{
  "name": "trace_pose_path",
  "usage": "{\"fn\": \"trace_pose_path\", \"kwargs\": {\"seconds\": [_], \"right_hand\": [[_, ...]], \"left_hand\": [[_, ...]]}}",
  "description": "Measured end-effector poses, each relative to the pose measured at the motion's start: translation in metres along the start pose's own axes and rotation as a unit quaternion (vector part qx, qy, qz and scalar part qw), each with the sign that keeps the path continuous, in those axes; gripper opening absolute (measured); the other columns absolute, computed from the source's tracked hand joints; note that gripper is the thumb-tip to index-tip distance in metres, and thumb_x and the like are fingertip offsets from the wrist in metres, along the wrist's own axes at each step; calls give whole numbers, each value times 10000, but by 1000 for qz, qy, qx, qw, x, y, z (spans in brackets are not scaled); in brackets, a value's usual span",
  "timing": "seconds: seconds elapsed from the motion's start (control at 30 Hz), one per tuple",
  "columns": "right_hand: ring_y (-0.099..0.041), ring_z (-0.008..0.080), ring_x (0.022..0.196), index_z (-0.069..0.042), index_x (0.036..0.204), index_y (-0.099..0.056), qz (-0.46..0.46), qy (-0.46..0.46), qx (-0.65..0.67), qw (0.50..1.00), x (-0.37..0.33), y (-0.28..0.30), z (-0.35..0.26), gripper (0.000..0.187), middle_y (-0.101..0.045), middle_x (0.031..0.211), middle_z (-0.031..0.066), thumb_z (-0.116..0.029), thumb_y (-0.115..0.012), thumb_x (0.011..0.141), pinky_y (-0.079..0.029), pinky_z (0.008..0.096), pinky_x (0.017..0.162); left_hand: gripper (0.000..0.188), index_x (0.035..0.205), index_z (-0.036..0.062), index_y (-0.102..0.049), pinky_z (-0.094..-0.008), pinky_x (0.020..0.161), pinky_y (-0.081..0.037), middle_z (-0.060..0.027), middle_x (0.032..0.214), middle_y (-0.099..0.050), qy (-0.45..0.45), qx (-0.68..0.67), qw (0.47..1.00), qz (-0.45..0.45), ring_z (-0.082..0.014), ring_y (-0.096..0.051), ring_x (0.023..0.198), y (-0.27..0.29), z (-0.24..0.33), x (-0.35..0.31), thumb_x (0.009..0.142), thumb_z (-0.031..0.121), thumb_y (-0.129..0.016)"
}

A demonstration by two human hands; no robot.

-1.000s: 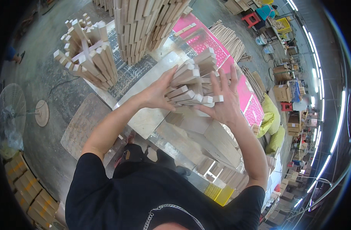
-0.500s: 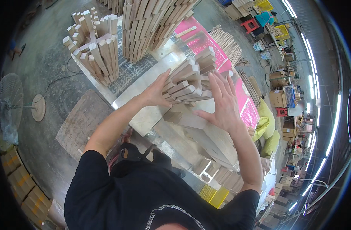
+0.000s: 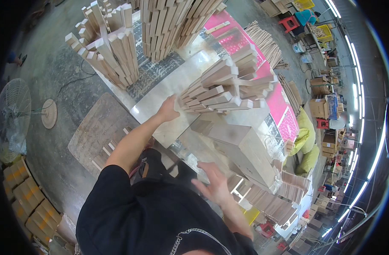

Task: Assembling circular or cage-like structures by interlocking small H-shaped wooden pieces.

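Note:
A bundle of pale wooden strips (image 3: 222, 91) stands on end on the work table (image 3: 160, 87), its tops at uneven heights. My left hand (image 3: 169, 110) is at the lower left of this bundle, thumb apart from the fingers, with nothing in it. Whether its fingertips touch the wood I cannot tell. Drawn back close to my body, my right hand (image 3: 214, 183) is empty with its fingers spread. Between that hand and the bundle sits a long grey box-shaped block (image 3: 241, 148) with flat sides.
Taller stacks of wooden strips (image 3: 162, 29) and another loose upright bundle (image 3: 113, 51) stand farther back. Pink perforated sheeting (image 3: 283, 119) covers the table's right side. Flat boards (image 3: 266, 199) lie at the lower right. A floor fan (image 3: 16, 106) and a brown board (image 3: 103, 127) are to the left.
My right hand has left the right side of the wooden bundle and pulled back toward my body. The left hand has dropped lower beside the bundle. The view has shifted slightly.

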State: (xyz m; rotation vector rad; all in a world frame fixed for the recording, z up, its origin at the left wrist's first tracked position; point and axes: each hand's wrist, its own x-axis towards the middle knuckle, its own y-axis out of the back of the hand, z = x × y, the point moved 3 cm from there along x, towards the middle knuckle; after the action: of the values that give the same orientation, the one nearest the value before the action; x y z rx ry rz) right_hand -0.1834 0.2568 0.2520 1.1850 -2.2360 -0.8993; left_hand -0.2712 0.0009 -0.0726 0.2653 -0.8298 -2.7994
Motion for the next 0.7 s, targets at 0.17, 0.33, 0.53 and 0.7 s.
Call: {"fn": "trace_pose_path", "kwargs": {"seconds": [0.17, 0.33, 0.53, 0.7], "right_hand": [[-726, 327, 960, 22, 1226, -655, 20, -191, 53, 980, -46, -65, 64, 392, -720, 1049, 178, -77, -797, 874, -579, 393, 840], [-722, 336, 928, 15, 1216, -662, -12, -156, 82, 984, -56, -107, 95, 389, -713, 1029, 176, -119, -808, 881, -582, 398, 815], [-700, 362, 933, 17, 1200, -664, -47, -59, 62, 995, -68, -140, 122, 374, -701, 1042, 182, -165, -788, 899, -581, 414, 798], [-689, 373, 965, 21, 1214, -660, -20, -27, 2, 999, -116, -168, 134, 380, -698, 1047, 185, -173, -770, 907, -575, 424, 814]], "left_hand": [[694, 1364, -74, -488, -451, 946, -532, -242, 1181, -705, 206, -502, 836, 75, -335, -701, 1087, -22, -15, -4, 897, 379, -731], [1112, 1556, -60, -317, -438, 962, -514, -255, 1196, -676, 300, -483, 821, 58, -312, -686, 1103, -2, 9, 12, 874, 771, -600], [1361, 1576, -130, -228, -433, 1010, -475, -262, 1214, -638, 284, -439, 853, -4, -308, -657, 1081, -14, -9, 34, 769, 900, -604], [984, 1490, -49, -459, -392, 972, -474, -226, 1156, -668, 231, -515, 824, 45, -294, -645, 1047, -33, 1, 25, 916, 739, -591]]}}
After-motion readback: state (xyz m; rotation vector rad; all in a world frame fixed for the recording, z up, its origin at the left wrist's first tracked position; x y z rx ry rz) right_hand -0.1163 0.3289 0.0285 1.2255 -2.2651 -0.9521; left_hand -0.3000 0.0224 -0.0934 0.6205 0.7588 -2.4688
